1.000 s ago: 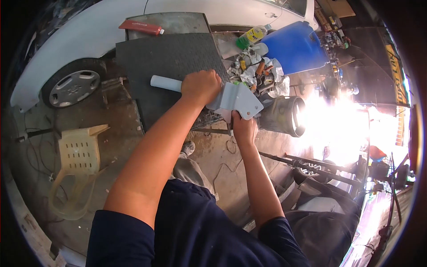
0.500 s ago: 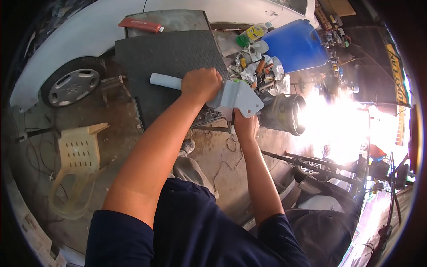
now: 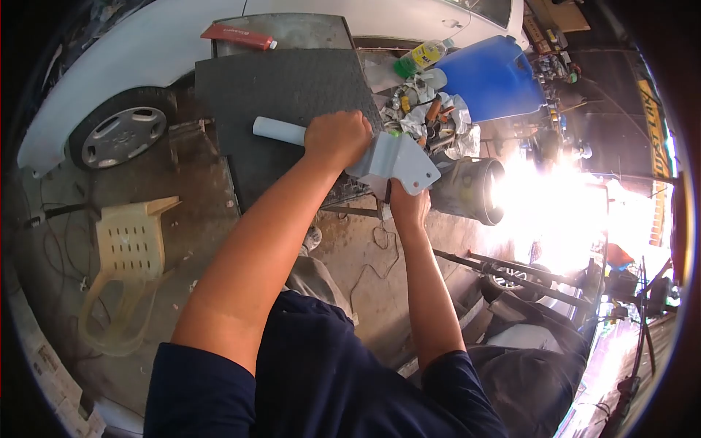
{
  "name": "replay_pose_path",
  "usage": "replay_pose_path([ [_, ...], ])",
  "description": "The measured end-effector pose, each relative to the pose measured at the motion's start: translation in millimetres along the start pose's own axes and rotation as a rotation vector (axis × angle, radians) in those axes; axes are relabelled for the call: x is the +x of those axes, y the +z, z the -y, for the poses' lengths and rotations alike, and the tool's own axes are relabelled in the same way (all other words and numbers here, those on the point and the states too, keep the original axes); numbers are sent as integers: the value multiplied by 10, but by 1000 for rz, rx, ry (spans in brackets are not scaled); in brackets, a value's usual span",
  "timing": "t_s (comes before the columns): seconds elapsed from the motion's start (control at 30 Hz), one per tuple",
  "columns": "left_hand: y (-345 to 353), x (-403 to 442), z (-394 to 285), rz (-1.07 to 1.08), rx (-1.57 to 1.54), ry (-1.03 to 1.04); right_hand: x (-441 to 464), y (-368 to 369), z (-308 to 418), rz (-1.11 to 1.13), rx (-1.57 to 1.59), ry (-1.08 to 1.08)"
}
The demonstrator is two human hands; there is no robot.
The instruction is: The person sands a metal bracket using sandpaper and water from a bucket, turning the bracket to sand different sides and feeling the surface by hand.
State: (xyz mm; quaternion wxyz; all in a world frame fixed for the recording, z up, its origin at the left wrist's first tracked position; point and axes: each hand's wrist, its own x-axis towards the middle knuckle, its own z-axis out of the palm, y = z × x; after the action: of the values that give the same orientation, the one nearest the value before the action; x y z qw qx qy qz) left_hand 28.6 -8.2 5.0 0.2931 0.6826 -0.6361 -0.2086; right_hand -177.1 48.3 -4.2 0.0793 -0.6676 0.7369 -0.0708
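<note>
My left hand (image 3: 338, 140) is wrapped round a grey metal bracket (image 3: 409, 164) with a white tube sticking out to the left of my fist. The bracket's flat plate, with small holes near its corner, points right. Below that plate, my right hand (image 3: 409, 204) is closed against its lower edge; its fingertips are hidden under the metal. Both hands are above the right front edge of a dark ribbed mat (image 3: 277, 84) on the workbench.
Behind are a red tube (image 3: 239, 36), a green bottle (image 3: 422, 58) and a blue container (image 3: 489, 77). Crumpled foil and tools (image 3: 438, 117) lie beside a round can (image 3: 475, 191). A plastic chair (image 3: 131, 241) stands left; a white car (image 3: 175, 36) is behind the bench.
The whole view has shifted slightly, so the scene appears a little further right. Both hands keep their hold on the bracket, with hardly any movement relative to the mat.
</note>
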Motion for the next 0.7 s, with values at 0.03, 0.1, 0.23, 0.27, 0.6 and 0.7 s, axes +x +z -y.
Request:
replay_pose_path([
  [0.03, -27, 8, -6, -2, 4, 2, -40, 44, 2, -30, -19, -10],
  [0.1, -40, 21, 1, -18, -20, 0, -168, 53, 102, 0, -2, -67],
  [0.23, -41, 8, -22, 26, 9, -22, 56, -75, -42, -5, 48, 36],
  [0.27, -37, 9, -20, 11, -5, -23, 0, -13, -66, 29, 18, 25],
  [0.6, -38, 45, 3, 16, 7, -7, -199, -95, 62, 153, -66, -52],
  [0.7, -45, 12, -29, 23, 6, -7, -135, -38, -22, 31, -44, -27],
])
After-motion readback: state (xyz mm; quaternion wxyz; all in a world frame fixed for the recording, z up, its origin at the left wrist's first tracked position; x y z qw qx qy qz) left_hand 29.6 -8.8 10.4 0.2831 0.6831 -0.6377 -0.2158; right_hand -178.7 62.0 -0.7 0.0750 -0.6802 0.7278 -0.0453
